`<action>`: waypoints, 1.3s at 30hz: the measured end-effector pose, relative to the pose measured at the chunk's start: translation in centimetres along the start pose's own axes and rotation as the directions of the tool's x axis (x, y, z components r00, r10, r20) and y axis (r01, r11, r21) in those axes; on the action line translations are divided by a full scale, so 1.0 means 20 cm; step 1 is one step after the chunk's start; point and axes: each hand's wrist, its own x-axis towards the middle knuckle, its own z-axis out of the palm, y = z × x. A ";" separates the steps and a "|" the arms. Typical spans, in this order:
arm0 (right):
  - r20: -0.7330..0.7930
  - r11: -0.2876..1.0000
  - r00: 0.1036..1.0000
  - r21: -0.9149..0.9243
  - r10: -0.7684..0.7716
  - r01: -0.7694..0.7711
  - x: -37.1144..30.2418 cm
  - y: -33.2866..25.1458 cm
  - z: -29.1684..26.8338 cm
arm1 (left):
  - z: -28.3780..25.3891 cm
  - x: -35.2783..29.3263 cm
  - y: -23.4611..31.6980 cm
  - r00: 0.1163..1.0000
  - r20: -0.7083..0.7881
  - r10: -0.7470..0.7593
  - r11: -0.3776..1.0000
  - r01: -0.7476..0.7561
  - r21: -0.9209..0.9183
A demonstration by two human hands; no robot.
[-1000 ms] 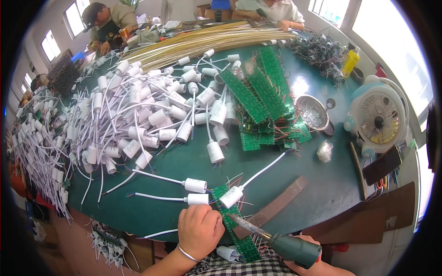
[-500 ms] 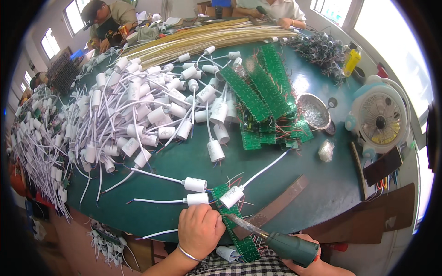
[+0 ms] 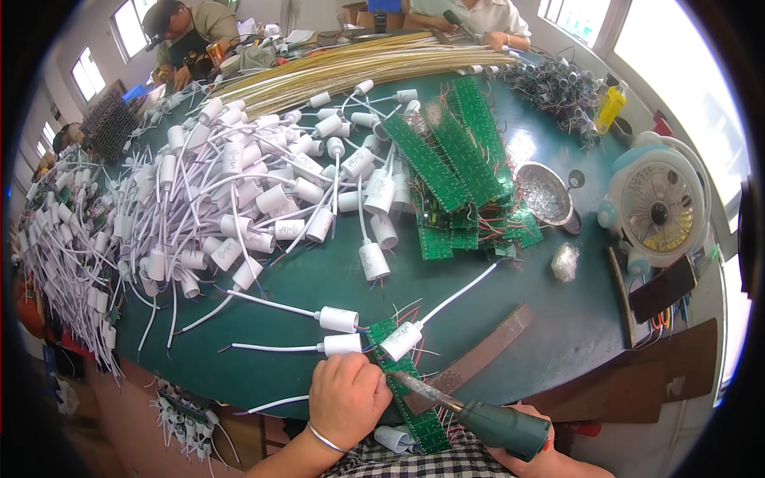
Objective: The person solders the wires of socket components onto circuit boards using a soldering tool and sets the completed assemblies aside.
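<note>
My left hand (image 3: pixel 348 402) is closed in a fist over the left edge of a green circuit board strip (image 3: pixel 428 429). Its fingertips are hidden, and a white cable (image 3: pixel 275 405) runs in under it from the left. My right hand (image 3: pixel 514 464) grips the green handle of a soldering iron (image 3: pixel 502 429), whose tip meets the strip beside my left knuckles. One white cylindrical lamp cap (image 3: pixel 401 341) lies across the strip's upper part. Two more, an upper cap (image 3: pixel 339 319) and a lower cap (image 3: pixel 343 343), sit left of it, wired toward the strip.
A brown flat bar (image 3: pixel 478 354) lies under the iron's shaft. Beyond are a large heap of white caps (image 3: pixel 263 183), stacked green boards (image 3: pixel 446 159) and a metal bowl (image 3: pixel 544 193). A fan (image 3: pixel 658 211) stands at right. Two people work across the table.
The soldering iron's handle has shifted very slightly, with its tip at the same spot. Otherwise both hands and the strip look unmoved.
</note>
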 end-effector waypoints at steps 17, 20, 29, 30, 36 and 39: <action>0.019 0.809 0.908 0.445 0.420 -0.383 -0.04 0.04 -0.04 | 0.01 0.01 0.00 1.000 -0.017 0.001 1.000 -0.001 0.010; -0.019 0.611 0.962 0.775 0.273 -0.158 0.08 -0.01 0.02 | 0.01 0.00 0.01 1.000 -0.016 0.003 1.000 -0.002 0.028; 0.057 0.504 0.983 0.853 0.173 -0.138 0.25 -0.02 0.14 | 0.00 0.00 0.00 1.000 -0.026 0.001 1.000 -0.001 0.014; 0.054 0.477 0.985 0.870 0.166 -0.128 0.24 -0.02 0.13 | 0.00 0.00 0.00 1.000 -0.027 0.000 1.000 0.001 0.012; -0.044 0.517 0.995 0.856 0.090 -0.009 0.33 -0.01 0.17 | 0.01 0.01 0.01 0.999 -0.042 0.016 1.000 -0.016 0.020; -0.070 0.569 0.996 0.822 0.061 0.023 0.45 -0.03 0.20 | 0.01 0.01 0.01 0.999 -0.045 0.012 0.999 -0.010 0.035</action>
